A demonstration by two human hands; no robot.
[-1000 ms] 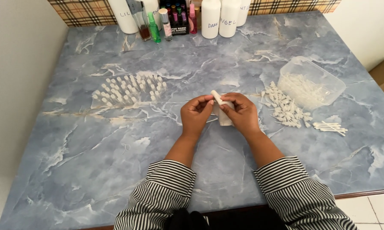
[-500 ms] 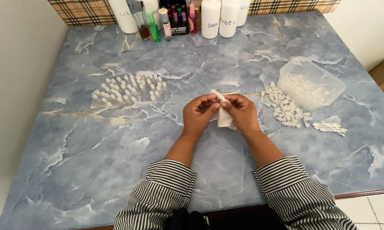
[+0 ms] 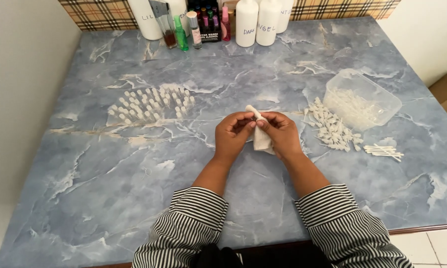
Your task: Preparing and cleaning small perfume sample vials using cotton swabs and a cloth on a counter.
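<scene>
Currently left hand (image 3: 233,133) and right hand (image 3: 279,133) both pinch a white cloth (image 3: 260,141) between them; upright vials (image 3: 151,104) well left, loose caps (image 3: 332,130) just right, bare tabletop (image 3: 109,198) toward near edge.

This looks like a small home workspace for filling perfume or scented oils rather than a factory or lab. A blue marble-patterned table (image 3: 109,198) stands against plain white walls with a plaid cloth (image 3: 99,12) along its far edge, and tiled floor shows at the corner. Tall white bottles (image 3: 257,22) and small coloured vials (image 3: 181,34) line the back; rows of tiny white-capped vials (image 3: 151,104), a clear plastic tub (image 3: 362,99) and loose white caps (image 3: 332,130) cover the top
</scene>
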